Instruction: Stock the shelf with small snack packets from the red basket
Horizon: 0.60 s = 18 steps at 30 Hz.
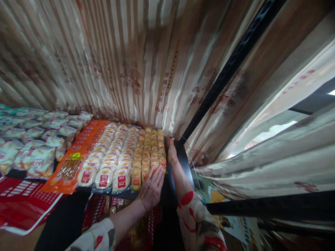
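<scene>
My left hand lies with its fingers stretched out against the front right corner of several rows of small yellow wrapped snack packs. Along the right side of those rows, towards the back, my right hand rests with fingers extended; its fingertips are partly hidden. Neither hand grips a pack. Left of the yellow packs stand rows of round white packaged cakes with red labels, in clear wrappers. Beside them an orange bag of brown stick-like snacks lies flat.
White snack bags fill the shelf at far left. A black shelf surface shows at right, with a black slotted upright at its corner. Printed curtains hang behind. Red packaging sits lower at the front.
</scene>
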{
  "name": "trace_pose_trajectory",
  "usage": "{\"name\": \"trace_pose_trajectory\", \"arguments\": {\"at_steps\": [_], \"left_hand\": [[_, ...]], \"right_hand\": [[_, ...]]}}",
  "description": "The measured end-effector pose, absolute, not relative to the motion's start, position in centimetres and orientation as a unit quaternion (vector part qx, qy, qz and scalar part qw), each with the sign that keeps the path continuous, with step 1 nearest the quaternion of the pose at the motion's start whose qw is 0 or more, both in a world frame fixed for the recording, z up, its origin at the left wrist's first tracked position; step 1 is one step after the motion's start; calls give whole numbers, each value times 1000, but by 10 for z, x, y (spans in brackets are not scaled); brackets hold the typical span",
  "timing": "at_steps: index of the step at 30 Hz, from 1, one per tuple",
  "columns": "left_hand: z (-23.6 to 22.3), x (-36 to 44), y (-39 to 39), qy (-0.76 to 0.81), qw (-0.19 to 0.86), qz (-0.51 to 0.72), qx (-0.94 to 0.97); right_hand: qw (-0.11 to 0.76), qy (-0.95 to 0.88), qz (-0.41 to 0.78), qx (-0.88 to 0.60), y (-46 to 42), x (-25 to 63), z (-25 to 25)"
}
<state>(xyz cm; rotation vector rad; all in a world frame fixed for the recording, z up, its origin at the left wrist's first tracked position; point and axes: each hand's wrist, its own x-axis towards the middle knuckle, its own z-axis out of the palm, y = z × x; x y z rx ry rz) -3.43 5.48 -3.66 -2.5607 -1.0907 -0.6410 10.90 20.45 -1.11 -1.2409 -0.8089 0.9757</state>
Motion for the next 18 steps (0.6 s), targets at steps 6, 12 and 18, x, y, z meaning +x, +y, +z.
{"name": "trace_pose_trajectory", "arguments": {"at_steps": [6, 12, 18], "left_hand": [[-31, -37, 54, -333, 112, -208, -913], [-42, -49, 28, -320, 42, -214, -922], [-80, -103, -48, -275, -37, -174, -945]], "right_hand": [[724, -290, 299, -550, 141, 95, 16], [695, -363, 232, -576, 24, 46, 17], [579, -439, 311, -612, -67, -3, -20]]}}
